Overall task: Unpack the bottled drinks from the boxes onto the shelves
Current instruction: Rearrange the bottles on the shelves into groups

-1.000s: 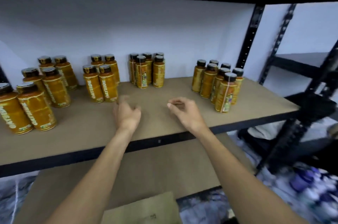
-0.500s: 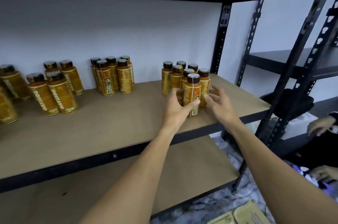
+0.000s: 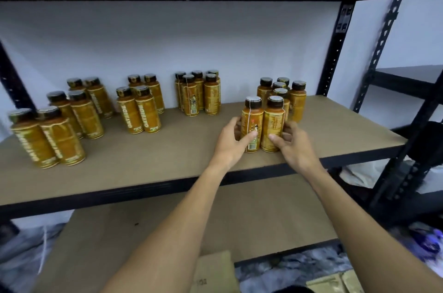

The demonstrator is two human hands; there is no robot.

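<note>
Gripping two bottles, I have my left hand [image 3: 229, 143] with fingers curled round the left bottle [image 3: 251, 120] and my right hand [image 3: 296, 145] round the right bottle [image 3: 273, 122], thumbs on the labels. Both stand upright near the front edge of the shelf [image 3: 167, 163], just ahead of a cluster [image 3: 297, 96] at its right end. More groups [image 3: 139, 110] line the shelf leftward, so I judge much unpacking done. A box [image 3: 213, 273] shows below, its contents hidden, so what remains I cannot tell
</note>
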